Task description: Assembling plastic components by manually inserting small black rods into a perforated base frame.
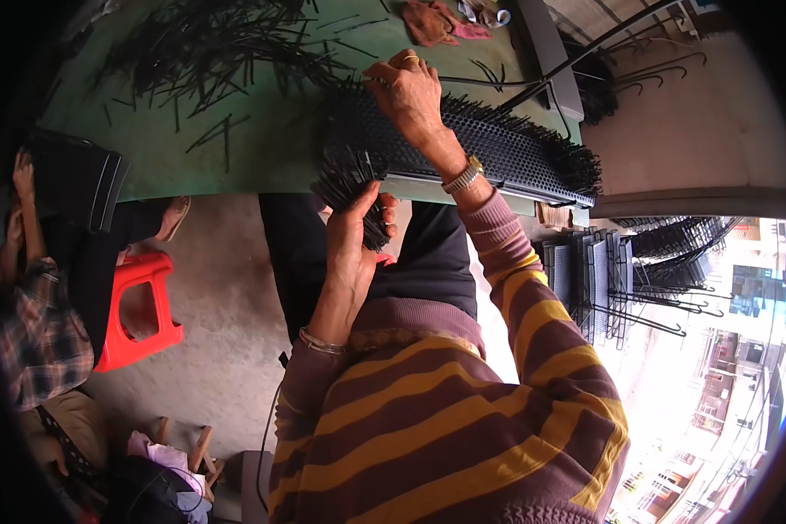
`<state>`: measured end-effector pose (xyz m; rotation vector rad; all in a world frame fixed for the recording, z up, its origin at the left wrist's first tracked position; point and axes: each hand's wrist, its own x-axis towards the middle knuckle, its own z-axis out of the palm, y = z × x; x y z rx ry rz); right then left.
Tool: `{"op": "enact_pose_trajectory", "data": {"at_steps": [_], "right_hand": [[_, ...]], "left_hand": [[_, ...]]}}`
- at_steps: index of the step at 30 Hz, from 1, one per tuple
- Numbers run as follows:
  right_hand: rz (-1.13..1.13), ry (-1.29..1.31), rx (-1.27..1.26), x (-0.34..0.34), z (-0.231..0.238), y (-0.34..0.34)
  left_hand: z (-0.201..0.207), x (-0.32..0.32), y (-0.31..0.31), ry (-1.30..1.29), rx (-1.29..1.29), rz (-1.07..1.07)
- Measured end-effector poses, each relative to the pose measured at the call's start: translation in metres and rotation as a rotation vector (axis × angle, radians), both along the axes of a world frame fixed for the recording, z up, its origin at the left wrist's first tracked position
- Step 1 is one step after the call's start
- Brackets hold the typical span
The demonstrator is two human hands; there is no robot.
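My left hand (351, 234) is closed round a bundle of thin black sticks (348, 179), just off the near edge of the green table (279, 162). A long black perforated rack (506, 153) lies along that edge, with many black sticks standing up from its far side and right end. Over the rack's left part is my right hand (408, 98), its fingers curled together. Whatever those fingertips hold, if anything, is hidden. A loose pile of similar black sticks (210, 57) covers the far left of the table.
A reddish cloth (437, 22) lies at the table's back. To the left, a person in a plaid shirt (44, 323) has hands by a dark rack-like piece (79, 179), near a red stool (148, 306). Several black racks with hooked rods (594, 284) stand to the right.
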<state>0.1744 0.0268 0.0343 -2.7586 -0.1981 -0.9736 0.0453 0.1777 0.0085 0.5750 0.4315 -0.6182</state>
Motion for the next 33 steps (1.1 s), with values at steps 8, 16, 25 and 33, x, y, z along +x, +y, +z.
{"op": "enact_pose_trajectory", "data": {"at_steps": [8,16,25,33], "right_hand": [[0.513,0.884,0.865,-0.067,0.031,-0.007],[0.405,0.968,1.057,-0.080,0.030,-0.016],[0.443,0.910,1.155,-0.075,0.018,-0.027],[0.373,0.954,1.128,-0.076,0.020,-0.025]], "left_hand": [[0.006,0.003,-0.002,-0.118,0.026,0.015],[0.016,0.004,-0.014,-0.085,0.123,0.016],[0.010,0.011,-0.013,-0.067,0.116,-0.013],[0.002,0.015,-0.015,-0.002,0.121,0.013]]}}
